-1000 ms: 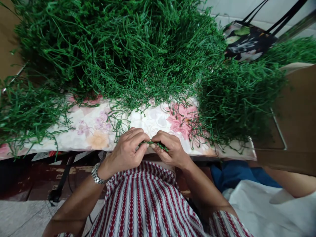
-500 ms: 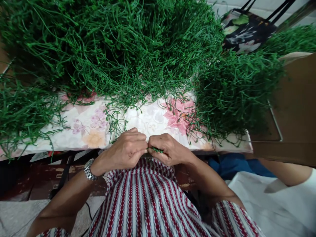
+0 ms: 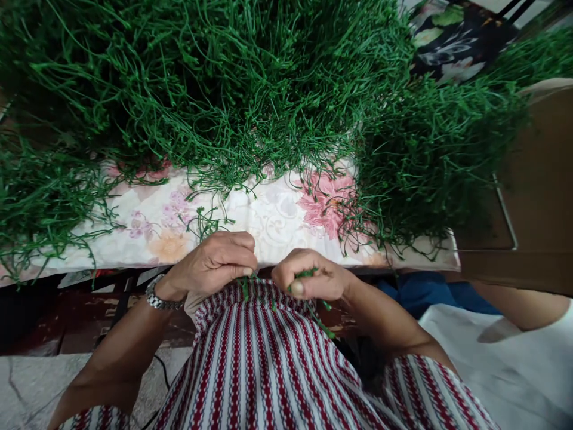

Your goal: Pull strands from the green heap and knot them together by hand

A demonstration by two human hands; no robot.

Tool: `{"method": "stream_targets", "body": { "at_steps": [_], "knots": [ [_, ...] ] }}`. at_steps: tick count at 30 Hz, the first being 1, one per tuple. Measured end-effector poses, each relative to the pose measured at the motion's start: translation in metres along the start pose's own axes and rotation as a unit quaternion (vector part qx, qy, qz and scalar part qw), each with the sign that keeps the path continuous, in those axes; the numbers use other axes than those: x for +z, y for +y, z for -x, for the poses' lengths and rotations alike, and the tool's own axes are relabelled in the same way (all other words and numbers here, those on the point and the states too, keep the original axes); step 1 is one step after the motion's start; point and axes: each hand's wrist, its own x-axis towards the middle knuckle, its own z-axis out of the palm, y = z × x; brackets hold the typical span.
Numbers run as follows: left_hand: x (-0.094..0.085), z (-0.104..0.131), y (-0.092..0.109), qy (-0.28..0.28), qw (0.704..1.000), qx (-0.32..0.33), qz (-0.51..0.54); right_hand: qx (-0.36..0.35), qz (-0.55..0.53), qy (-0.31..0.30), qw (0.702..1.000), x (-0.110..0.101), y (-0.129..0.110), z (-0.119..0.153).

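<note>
My left hand [image 3: 217, 263], with a silver watch [image 3: 157, 294] on its wrist, is closed in a pinch on green stems; short pieces hang under its fingertips. To its right, a small gap away, my right hand [image 3: 313, 276] is curled round more green stems [image 3: 307, 273], whose ends poke out of the fist. Both hands are just over the front edge of the flowered cloth [image 3: 268, 221], above my striped garment. A large heap of thin green stems [image 3: 215, 83] covers the back of the cloth.
Smaller stem piles lie at the left [image 3: 45, 203] and right [image 3: 416, 167]. A cardboard box [image 3: 546, 197] stands at the far right, with a dark flowered bag [image 3: 456, 42] behind. Another person's arm [image 3: 532, 304] and white clothing [image 3: 483, 358] are at the lower right.
My hands have moved apart from touching, the left one going left. Green pieces now show below both hands, and fewer loose stems lie on the cloth behind my left hand.
</note>
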Motion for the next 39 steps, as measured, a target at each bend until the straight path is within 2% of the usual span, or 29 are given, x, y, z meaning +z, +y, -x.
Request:
{"method": "stream_targets", "body": {
  "at_steps": [4, 7, 9, 11, 13, 16, 18, 22, 25, 31, 35, 39],
  "knots": [
    [0.004, -0.001, 0.003, 0.076, 0.994, -0.069, -0.036, -0.088, 0.032, 0.16, 0.983, -0.011, -0.004, 0.002],
    [0.015, -0.003, 0.004, 0.122, 0.982, -0.133, -0.052, -0.101, 0.152, 0.217, 0.959, -0.014, -0.011, 0.004],
    [0.023, -0.002, 0.002, 0.159, 0.973, -0.16, -0.057, -0.102, 0.288, 0.268, 0.914, -0.01, -0.016, 0.005],
    [0.029, -0.001, 0.0, 0.188, 0.964, -0.177, -0.059, -0.109, 0.418, 0.304, 0.849, -0.002, -0.02, 0.006],
    [0.034, -0.002, -0.001, 0.2, 0.961, -0.187, -0.05, -0.124, 0.491, 0.292, 0.812, 0.005, -0.02, 0.005],
    [0.037, -0.005, -0.001, 0.199, 0.961, -0.191, -0.004, -0.132, 0.528, 0.218, 0.81, 0.011, -0.013, 0.001],
    [0.037, -0.008, 0.001, 0.184, 0.963, -0.192, 0.036, -0.131, 0.55, 0.193, 0.802, 0.01, -0.004, -0.002],
    [0.033, -0.012, 0.001, 0.148, 0.965, -0.198, 0.093, -0.15, 0.578, 0.193, 0.779, 0.003, 0.009, -0.005],
    [0.031, -0.011, 0.0, 0.14, 0.965, -0.195, 0.1, -0.173, 0.583, 0.213, 0.765, 0.0, 0.012, -0.004],
    [0.031, -0.005, -0.002, 0.158, 0.961, -0.218, 0.062, -0.192, 0.622, 0.233, 0.723, -0.001, 0.007, -0.001],
    [0.037, -0.005, -0.003, 0.196, 0.956, -0.217, -0.017, -0.21, 0.674, 0.218, 0.673, 0.002, 0.004, -0.002],
    [0.045, -0.008, -0.004, 0.26, 0.942, -0.183, -0.11, -0.186, 0.721, 0.206, 0.635, 0.004, 0.006, -0.003]
  ]
}}
